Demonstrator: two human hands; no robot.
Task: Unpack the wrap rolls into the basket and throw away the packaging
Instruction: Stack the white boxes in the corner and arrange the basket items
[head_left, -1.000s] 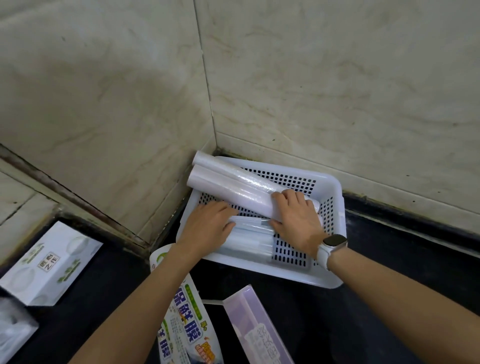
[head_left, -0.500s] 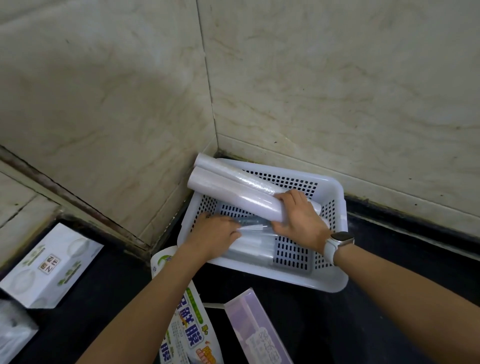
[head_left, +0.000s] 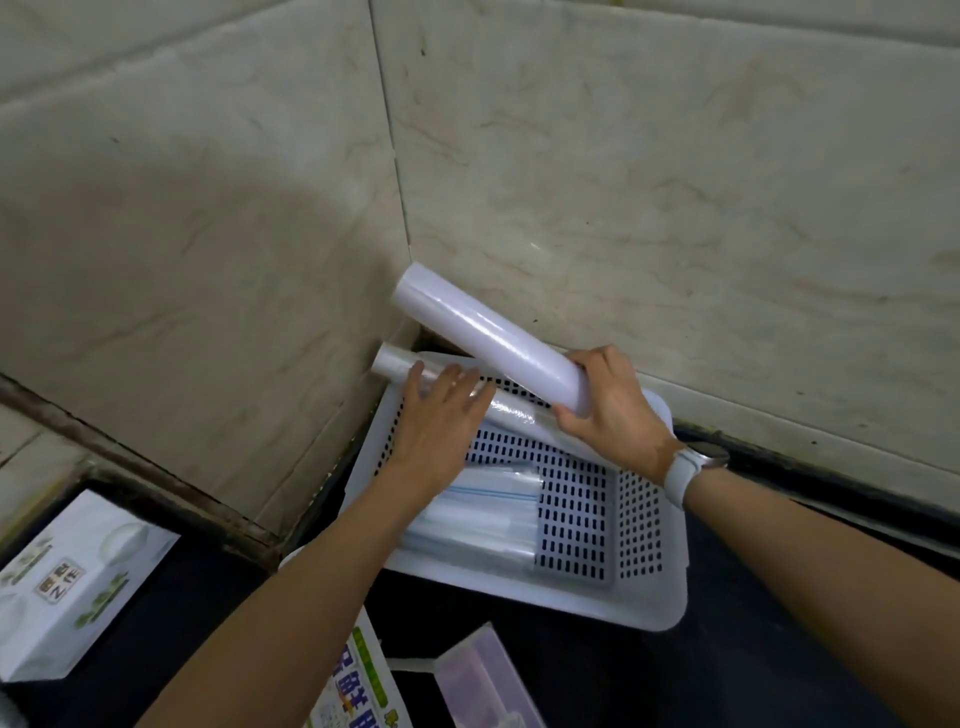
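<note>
A white perforated basket (head_left: 644, 577) sits in the wall corner on a dark counter. My right hand (head_left: 613, 410) grips the near end of a white wrap roll (head_left: 483, 338), lifted and angled up toward the corner. My left hand (head_left: 441, 415) lies flat, fingers straight, on a second, clearer roll (head_left: 511, 413) resting across the basket's far rim. A stack of clear zip bags (head_left: 483, 519) lies in the basket's left part.
Printed packaging (head_left: 358, 680) and a pale purple box (head_left: 483, 686) lie on the counter in front of the basket. A white tissue box (head_left: 67, 582) stands at the left. Tiled walls close in behind and to the left.
My right hand has lifted the white roll up out of the basket. My left hand moved from the zip bags up onto the other roll at the far rim.
</note>
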